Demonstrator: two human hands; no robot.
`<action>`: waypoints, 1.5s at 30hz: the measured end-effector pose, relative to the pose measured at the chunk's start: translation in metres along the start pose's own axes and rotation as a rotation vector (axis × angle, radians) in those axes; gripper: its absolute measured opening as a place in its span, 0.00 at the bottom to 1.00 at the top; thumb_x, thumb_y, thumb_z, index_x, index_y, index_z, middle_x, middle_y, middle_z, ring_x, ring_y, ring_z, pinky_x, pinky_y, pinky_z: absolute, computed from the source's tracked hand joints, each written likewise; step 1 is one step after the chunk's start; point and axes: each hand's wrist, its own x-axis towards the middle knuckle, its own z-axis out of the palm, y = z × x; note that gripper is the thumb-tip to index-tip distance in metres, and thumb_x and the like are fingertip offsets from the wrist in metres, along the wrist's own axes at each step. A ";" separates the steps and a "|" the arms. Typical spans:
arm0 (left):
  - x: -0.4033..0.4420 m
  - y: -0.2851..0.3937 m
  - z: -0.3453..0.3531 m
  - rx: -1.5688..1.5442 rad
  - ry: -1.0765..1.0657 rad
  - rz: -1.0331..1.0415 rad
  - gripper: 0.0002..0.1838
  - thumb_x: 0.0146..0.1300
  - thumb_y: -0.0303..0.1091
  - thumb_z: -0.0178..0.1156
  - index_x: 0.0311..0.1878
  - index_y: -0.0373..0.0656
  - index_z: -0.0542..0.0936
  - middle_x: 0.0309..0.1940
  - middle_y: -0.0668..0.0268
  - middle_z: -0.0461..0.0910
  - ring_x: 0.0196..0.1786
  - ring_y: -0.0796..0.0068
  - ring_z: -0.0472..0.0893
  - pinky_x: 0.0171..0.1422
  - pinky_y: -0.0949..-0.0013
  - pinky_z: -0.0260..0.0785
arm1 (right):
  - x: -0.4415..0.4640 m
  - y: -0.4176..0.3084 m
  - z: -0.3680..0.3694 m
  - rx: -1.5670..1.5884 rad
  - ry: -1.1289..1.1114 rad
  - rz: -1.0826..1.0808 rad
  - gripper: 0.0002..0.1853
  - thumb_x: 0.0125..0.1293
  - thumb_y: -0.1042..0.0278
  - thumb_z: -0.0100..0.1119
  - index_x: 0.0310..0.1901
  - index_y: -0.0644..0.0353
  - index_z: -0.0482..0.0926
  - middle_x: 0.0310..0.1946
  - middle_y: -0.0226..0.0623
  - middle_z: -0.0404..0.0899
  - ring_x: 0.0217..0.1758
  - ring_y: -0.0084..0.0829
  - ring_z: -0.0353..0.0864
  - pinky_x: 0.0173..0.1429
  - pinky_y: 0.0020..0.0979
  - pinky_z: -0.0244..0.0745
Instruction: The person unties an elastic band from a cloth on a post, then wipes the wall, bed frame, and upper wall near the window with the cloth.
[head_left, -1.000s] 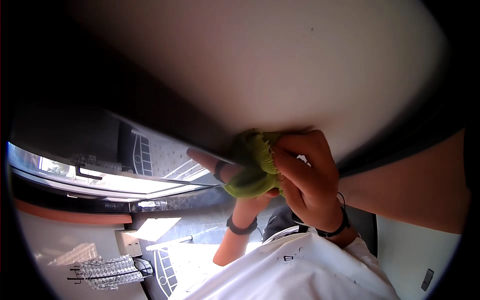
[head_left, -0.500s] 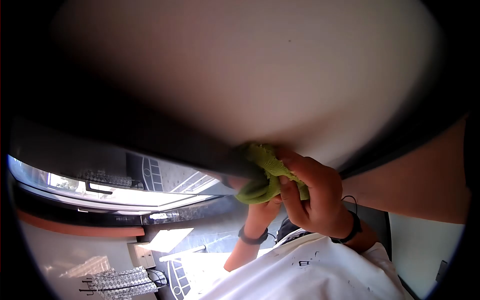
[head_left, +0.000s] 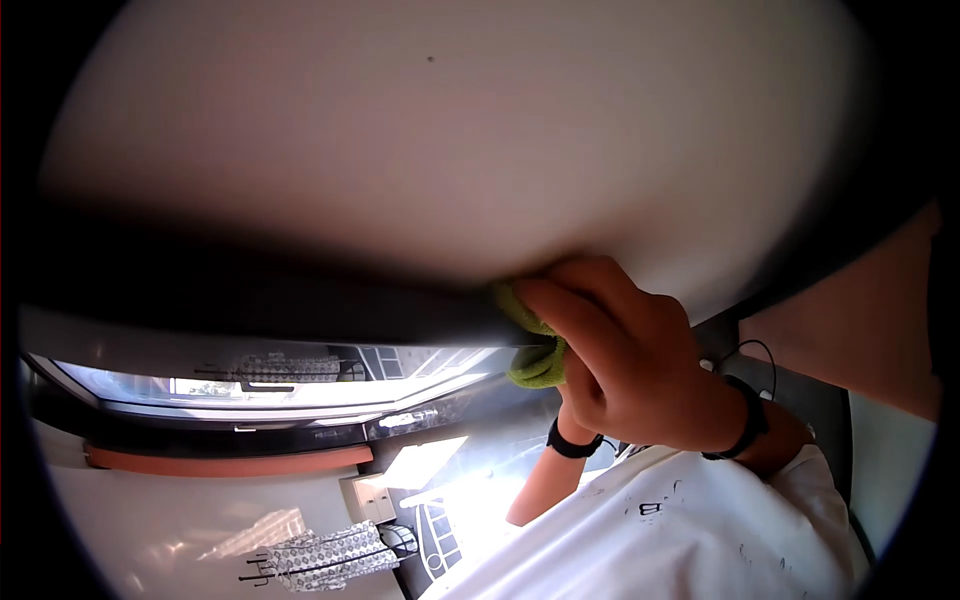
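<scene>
A green cloth (head_left: pixel 540 372) is bunched at the dark edge (head_left: pixel 300 310) of a pale panel (head_left: pixel 400 150), with folds both above and below that edge. My right hand (head_left: pixel 640 350), with a black band at the wrist, is closed around the cloth and pressed against the panel's edge. Behind and below it is my left hand (head_left: pixel 574 420), also with a black wristband; its fingers are hidden by my right hand and the cloth, so their hold cannot be seen.
Below the dark edge, a glossy surface (head_left: pixel 320 368) reflects a window and patterned fabric. A rack with patterned fabric (head_left: pixel 330 555) and a small cabinet (head_left: pixel 367 498) stand at the lower left. An orange-brown surface (head_left: pixel 850 340) lies to the right.
My right hand has turned and now covers more of the cloth. My left hand has slipped further behind it. The whole view has shifted, with the room moving right in the frame.
</scene>
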 end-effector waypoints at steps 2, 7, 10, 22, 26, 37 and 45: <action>-0.003 -0.002 0.002 0.040 0.019 0.011 0.20 0.72 0.40 0.53 0.60 0.37 0.71 0.55 0.59 0.76 0.56 0.67 0.76 0.59 0.65 0.67 | -0.003 0.001 0.002 -0.042 -0.025 0.040 0.25 0.44 0.87 0.56 0.49 0.64 0.76 0.43 0.42 0.75 0.32 0.40 0.81 0.30 0.33 0.78; -0.014 -0.010 0.012 0.107 0.070 0.041 0.20 0.72 0.40 0.52 0.60 0.36 0.71 0.55 0.59 0.75 0.56 0.67 0.76 0.59 0.65 0.67 | -0.022 0.013 0.010 -0.025 0.006 0.082 0.23 0.44 0.87 0.56 0.46 0.63 0.76 0.43 0.40 0.75 0.32 0.39 0.81 0.31 0.33 0.77; -0.020 -0.012 0.016 0.151 0.103 0.072 0.20 0.72 0.39 0.52 0.61 0.36 0.71 0.55 0.58 0.75 0.56 0.67 0.76 0.59 0.65 0.67 | -0.038 0.019 0.014 -0.075 0.018 0.116 0.22 0.44 0.84 0.59 0.46 0.61 0.77 0.43 0.37 0.76 0.34 0.38 0.81 0.31 0.34 0.77; -0.021 0.000 0.016 -0.295 0.148 -0.287 0.20 0.76 0.38 0.44 0.61 0.32 0.67 0.55 0.60 0.73 0.54 0.70 0.74 0.58 0.68 0.67 | -0.097 0.044 -0.022 -0.296 -0.072 0.500 0.23 0.56 0.59 0.68 0.48 0.58 0.70 0.31 0.38 0.79 0.36 0.43 0.82 0.38 0.36 0.77; -0.015 0.031 0.009 -0.459 0.258 -0.471 0.21 0.76 0.41 0.44 0.61 0.33 0.67 0.54 0.62 0.73 0.53 0.71 0.73 0.57 0.68 0.67 | -0.121 0.037 -0.038 0.107 -0.330 0.808 0.23 0.59 0.69 0.67 0.52 0.61 0.66 0.32 0.38 0.80 0.33 0.31 0.83 0.38 0.30 0.77; 0.038 0.078 -0.006 -0.312 0.500 -0.087 0.24 0.73 0.45 0.50 0.62 0.35 0.68 0.54 0.60 0.75 0.51 0.73 0.78 0.51 0.71 0.73 | -0.077 0.009 -0.016 0.868 0.292 0.555 0.14 0.62 0.81 0.56 0.49 0.64 0.69 0.38 0.34 0.77 0.39 0.20 0.79 0.43 0.23 0.76; 0.041 0.082 0.002 -0.358 0.456 -0.034 0.23 0.73 0.44 0.50 0.61 0.35 0.69 0.52 0.61 0.76 0.50 0.75 0.78 0.52 0.72 0.72 | -0.074 0.003 -0.002 0.916 0.360 0.424 0.18 0.59 0.82 0.59 0.50 0.65 0.69 0.42 0.37 0.76 0.48 0.27 0.78 0.51 0.28 0.77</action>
